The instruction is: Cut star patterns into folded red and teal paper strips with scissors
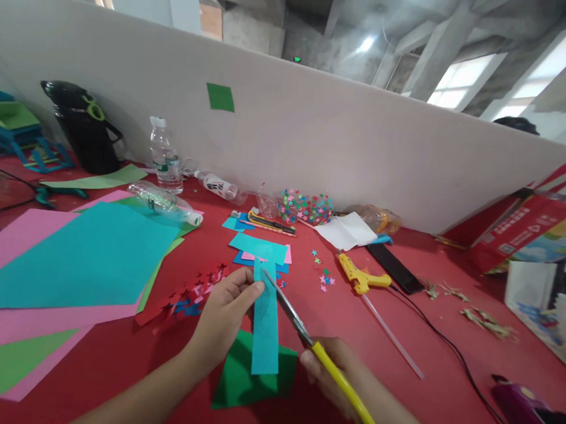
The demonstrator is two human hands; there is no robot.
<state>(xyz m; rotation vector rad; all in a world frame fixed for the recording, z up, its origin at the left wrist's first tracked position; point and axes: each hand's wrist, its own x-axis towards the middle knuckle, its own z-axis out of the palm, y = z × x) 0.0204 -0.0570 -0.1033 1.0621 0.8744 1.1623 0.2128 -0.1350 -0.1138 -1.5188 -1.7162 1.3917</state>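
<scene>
**Two hands hold a paper strip and scissors over a red craft surface**

Nearest the camera, two bare forearms reach in from the lower edge. The left hand [224, 308] is closed in a pinch on the upper left edge of a teal paper strip [265, 328], thumb and fingers on its top corner. The strip is held lengthwise away from the person and hangs above a green sheet [240, 378] that lies flat on the surface [419, 406]. Just right of it, the right hand [333, 376] is wrapped around the yellow handles of the scissors [323, 359]. The blade tips meet the strip's top right edge, close to the left fingertips.

The strip looks very light, thin and floppy. It would likely droop or crease if held far from the cut, so a grip near the blades, as here, seems soundest.

Further back, from the left, big pink sheets [16, 237] lie under a large teal sheet [78, 261]. Clear plastic bottles [165, 160] come next, then a heap of coloured paper stars [305, 207]. Right of these are a yellow glue gun [359, 277] and a red box [521, 231]. A white partition [319, 130] runs behind everything.
</scene>
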